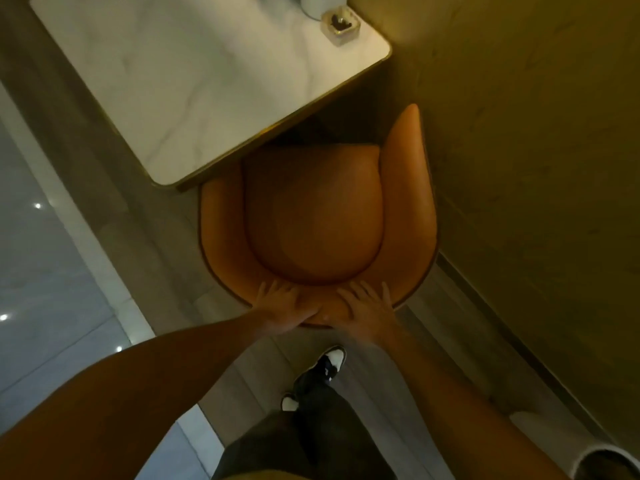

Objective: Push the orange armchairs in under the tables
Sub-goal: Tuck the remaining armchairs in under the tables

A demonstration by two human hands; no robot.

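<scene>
An orange armchair [313, 216] stands in front of me, its seat front tucked under the near edge of a white marble table [194, 81] with a gold rim. My left hand [284, 306] lies on top of the chair's curved backrest, fingers over the inner side. Right beside it, my right hand [363, 311] rests flat on the same backrest with fingers spread. The thumbs of both hands nearly touch. The chair's left armrest disappears under the table corner.
A beige wall [536, 168] runs close along the chair's right side. A small square holder [341, 26] and a white cylinder [311, 5] sit at the table's far right corner. My shoes [329, 362] stand on grey floor behind the chair; glossy tiles [38, 271] lie left.
</scene>
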